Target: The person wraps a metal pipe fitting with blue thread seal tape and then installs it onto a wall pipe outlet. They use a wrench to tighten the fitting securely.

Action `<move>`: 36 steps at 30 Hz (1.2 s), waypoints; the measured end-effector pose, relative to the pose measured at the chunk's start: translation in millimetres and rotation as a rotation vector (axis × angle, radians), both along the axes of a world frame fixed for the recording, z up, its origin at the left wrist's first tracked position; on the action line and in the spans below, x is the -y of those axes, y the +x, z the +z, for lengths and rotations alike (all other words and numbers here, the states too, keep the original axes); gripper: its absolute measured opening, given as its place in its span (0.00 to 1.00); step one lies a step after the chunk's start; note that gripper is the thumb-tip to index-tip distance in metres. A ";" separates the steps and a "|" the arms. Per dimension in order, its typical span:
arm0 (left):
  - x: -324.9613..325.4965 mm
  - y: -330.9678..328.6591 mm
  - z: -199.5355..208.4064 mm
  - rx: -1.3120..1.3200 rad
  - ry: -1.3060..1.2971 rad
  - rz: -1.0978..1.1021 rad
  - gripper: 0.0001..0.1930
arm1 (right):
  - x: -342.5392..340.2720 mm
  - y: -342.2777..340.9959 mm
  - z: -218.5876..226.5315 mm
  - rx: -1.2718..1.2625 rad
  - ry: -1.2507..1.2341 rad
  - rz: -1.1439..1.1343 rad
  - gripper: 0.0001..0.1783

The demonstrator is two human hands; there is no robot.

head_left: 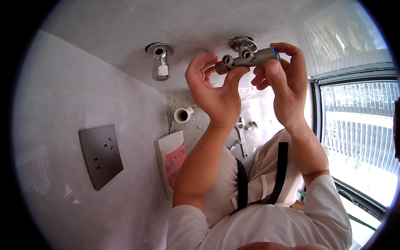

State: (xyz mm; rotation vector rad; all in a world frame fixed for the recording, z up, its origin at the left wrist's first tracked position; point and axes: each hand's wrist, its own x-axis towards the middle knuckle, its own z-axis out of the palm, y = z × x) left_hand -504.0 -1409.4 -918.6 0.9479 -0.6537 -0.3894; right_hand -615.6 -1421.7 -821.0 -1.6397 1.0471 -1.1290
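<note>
A grey metal angle valve (255, 58) with two round outlets and a blue-ringed end lies nearly level against the wall, in front of a round chrome flange (243, 41). My left hand (217, 92) is closed at its left end, the thumb pressing from below and the fingers curled beside it. Around the blue-ringed right end, my right hand (289, 79) has its thumb in front and its index finger over the top. Whether the valve is joined to the wall fitting behind it, I cannot tell. To the left, another chrome angle valve (161, 66) sticks out of the wall, its hex nut downward.
Below, an adjustable wrench (242, 139) and small metal fittings (252, 125) lie on the floor. An upright white pipe end (182, 115) stands near the corner, by a red-and-white package (174, 160). A grey socket plate (101, 156) is on the left wall; a window (359, 125) is at right.
</note>
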 end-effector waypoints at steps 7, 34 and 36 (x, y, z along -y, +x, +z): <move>1.6 -3.1 -2.5 0.098 -0.048 0.011 0.39 | 5.3 -6.3 -10.4 0.238 0.130 -0.006 0.22; 10.5 11.1 -6.2 0.395 -0.188 0.128 0.46 | 17.5 -25.4 -30.9 -0.226 -0.354 -0.179 0.23; 9.7 12.8 -6.3 0.399 -0.185 0.134 0.46 | 24.7 -30.4 -25.2 -0.442 -0.694 -0.149 0.19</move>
